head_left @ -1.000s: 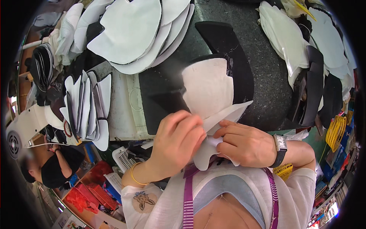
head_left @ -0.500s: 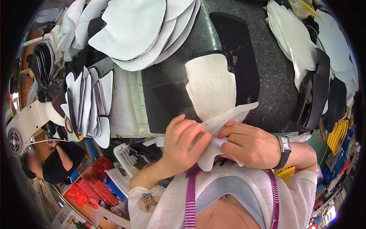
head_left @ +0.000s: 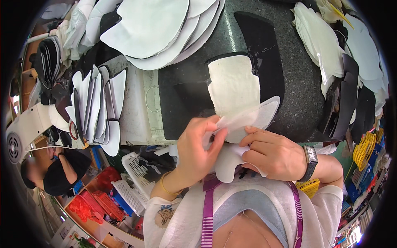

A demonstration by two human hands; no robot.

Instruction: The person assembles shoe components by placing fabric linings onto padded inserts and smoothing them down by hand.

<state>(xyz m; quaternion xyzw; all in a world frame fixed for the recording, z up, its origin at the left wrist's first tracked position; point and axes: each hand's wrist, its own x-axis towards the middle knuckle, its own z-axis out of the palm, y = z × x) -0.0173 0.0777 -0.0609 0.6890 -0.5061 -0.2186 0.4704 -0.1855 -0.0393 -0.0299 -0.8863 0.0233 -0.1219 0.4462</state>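
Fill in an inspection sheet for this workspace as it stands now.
Surface: dark speckled worktop, partly covered by cut pieces.
Job's things: thin white piece in hand; cream piece lying beyond it.
Clutter: large white stack at left; black strips at right.
Hands: left hand, fingers at the thin white piece's edge, grip unclear; right hand holds it.
Cables: apparent thin white cord, far left.
Surroundings: another person at left; red basket, yellow basket.

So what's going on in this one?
A person's right hand holds a white sheet at the near edge of a dark worktop, while the left hand touches the sheet's left end. Beyond, a cream piece lies flat beside a black piece. Larger white pieces are stacked farther left.
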